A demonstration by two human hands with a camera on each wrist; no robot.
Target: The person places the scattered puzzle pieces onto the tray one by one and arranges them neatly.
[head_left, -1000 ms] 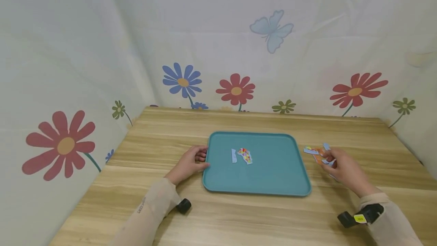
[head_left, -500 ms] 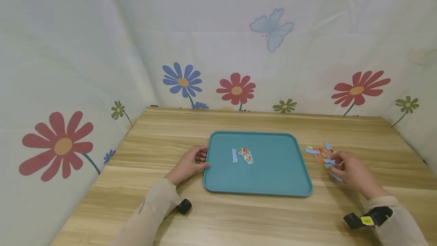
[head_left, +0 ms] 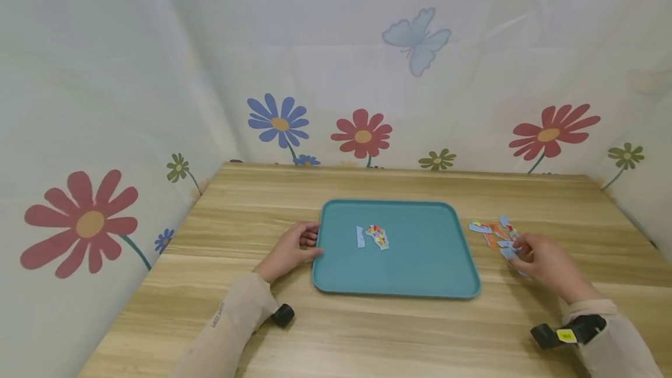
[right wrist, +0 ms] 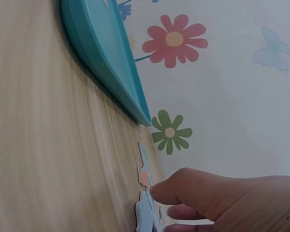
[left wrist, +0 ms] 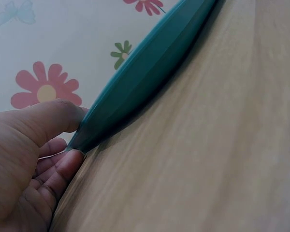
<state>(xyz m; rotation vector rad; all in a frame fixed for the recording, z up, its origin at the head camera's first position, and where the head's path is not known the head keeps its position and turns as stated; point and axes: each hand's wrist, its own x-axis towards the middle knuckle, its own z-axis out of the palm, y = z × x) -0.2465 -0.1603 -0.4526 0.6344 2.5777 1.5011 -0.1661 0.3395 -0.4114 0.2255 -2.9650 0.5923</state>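
Observation:
My left hand (head_left: 291, 249) holds the left rim of a teal tray (head_left: 420, 273), thumb on the rim and fingers curled at its outer side. On the tray lie two flat puzzle pieces: a narrow light blue strip (head_left: 360, 237) and a curved, many-coloured piece (head_left: 378, 237). Right of the tray, my right hand (head_left: 548, 264) is at a loose cluster of pieces, some light blue, some orange. Its thumb and fingers pinch a puzzle piece (right wrist: 153, 209) at the cluster's near side; the fingers partly hide that piece. An orange piece (head_left: 490, 240) lies just left of the fingertips.
The wooden table (head_left: 399, 337) extends around the tray on all sides. Behind it hangs a pale cloth (head_left: 315, 45) printed with flowers and a butterfly. Each wrist wears a small black camera, such as the right one (head_left: 546, 336).
My right hand has shifted right and slightly toward me over the cluster, uncovering more of the pieces. The left hand and tray have stayed in place.

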